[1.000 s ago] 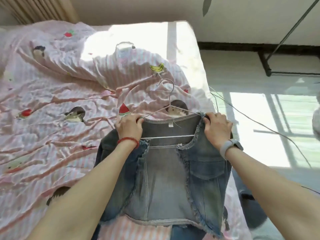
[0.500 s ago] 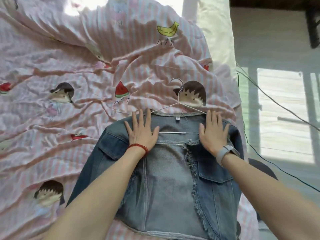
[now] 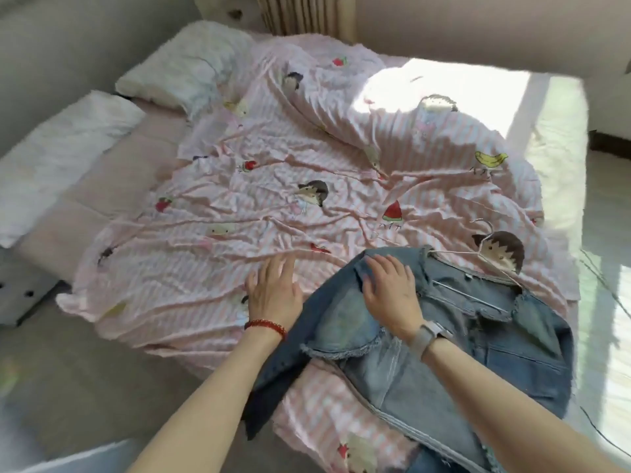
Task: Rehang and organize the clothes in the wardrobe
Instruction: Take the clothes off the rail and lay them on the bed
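A frayed blue denim jacket (image 3: 478, 363) lies flat on the bed's near right corner, threaded on a thin metal wire hanger (image 3: 485, 264) whose hook points toward the far right. My right hand (image 3: 389, 291), a grey watch on its wrist, presses flat with straight fingers on the jacket's left shoulder. My left hand (image 3: 273, 288), with a red bead bracelet, rests open on the pink sheet just left of the jacket. The jacket's left sleeve hangs over the bed edge under my left forearm.
The bed is covered by a wrinkled pink striped sheet (image 3: 273, 186) with cartoon prints. Two white pillows (image 3: 184, 73) lie at the far left. A thin cable (image 3: 601, 285) trails along the floor on the right. Grey floor lies at lower left.
The view has swung left and pulled back. My left hand came off the jacket onto the sheet. My right hand shifted from the right chest to the left shoulder. The jacket lies on the bed.
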`<state>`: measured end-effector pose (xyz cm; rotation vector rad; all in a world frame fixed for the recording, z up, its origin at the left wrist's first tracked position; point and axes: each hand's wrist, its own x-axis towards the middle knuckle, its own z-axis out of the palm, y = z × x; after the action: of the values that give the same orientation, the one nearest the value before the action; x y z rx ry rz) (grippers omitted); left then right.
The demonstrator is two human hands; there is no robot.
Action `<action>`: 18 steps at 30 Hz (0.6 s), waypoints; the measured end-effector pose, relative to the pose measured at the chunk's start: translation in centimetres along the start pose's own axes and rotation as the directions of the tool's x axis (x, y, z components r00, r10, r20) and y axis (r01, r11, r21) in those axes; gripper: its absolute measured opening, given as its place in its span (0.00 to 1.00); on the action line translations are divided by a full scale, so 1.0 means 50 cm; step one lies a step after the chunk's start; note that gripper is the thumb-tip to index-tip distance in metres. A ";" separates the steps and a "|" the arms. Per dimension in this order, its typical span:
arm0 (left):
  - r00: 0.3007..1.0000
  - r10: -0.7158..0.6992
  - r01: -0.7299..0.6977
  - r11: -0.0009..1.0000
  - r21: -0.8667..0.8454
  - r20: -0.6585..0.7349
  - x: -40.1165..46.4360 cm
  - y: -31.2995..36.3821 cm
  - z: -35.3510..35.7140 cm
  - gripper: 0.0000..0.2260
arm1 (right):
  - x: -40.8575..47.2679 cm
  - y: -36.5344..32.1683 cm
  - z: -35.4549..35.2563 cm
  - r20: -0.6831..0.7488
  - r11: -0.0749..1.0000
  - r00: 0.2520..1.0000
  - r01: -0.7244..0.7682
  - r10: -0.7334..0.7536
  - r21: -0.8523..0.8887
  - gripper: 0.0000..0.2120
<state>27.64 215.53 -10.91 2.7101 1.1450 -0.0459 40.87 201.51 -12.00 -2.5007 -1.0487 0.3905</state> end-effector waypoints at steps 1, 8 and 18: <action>0.997 -0.061 0.061 0.998 0.000 -0.037 -0.041 -0.060 -0.033 0.22 | -0.015 -0.066 0.007 -0.030 0.995 0.995 0.096 -0.096 0.007 0.18; 0.834 -0.467 0.479 0.877 -0.032 -0.294 -0.453 -0.493 -0.210 0.17 | -0.211 -0.567 0.138 0.050 0.757 0.756 0.647 -0.652 0.086 0.17; 0.276 -0.788 0.932 0.359 -0.047 -0.551 -1.138 -0.789 -0.383 0.14 | -0.672 -1.104 0.313 0.169 0.130 0.071 0.919 -0.983 0.371 0.22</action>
<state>-41.22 205.91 7.14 1.8450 2.9049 0.3746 -22.19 216.34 3.06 -0.9897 -2.4213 0.4740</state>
